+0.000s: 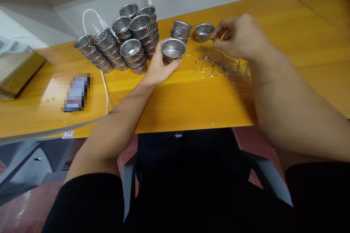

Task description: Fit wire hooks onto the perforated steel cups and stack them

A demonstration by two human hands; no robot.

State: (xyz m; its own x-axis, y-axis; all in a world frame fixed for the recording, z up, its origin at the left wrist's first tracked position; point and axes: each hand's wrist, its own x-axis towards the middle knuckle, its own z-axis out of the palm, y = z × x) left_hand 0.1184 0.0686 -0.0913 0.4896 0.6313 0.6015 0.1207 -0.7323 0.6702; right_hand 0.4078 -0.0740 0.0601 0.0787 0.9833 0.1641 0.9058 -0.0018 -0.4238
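Note:
My left hand [160, 66] is wrapped round a small perforated metal cup [173, 49], thumb on its near side and its open top facing up. At the back right, my right hand [235, 36] pinches at the right rim of another perforated cup [204, 33]; the exact contact is partly hidden by the fingers. A thin wire shows just below that cup. Between the two hands stands a short stack of the same cups [181, 29]. A loose tangle of thin curved wires [224, 68] lies under and in front of my right hand, partly covered by the forearm.
Several tall stacks of perforated cups [131, 49] stand left of my left hand. A phone [77, 93] lies at the left, near a white cable [104, 91] crossing the yellow table [191, 111]. A box [20, 74] sits at the far left. A wall and shelf are behind.

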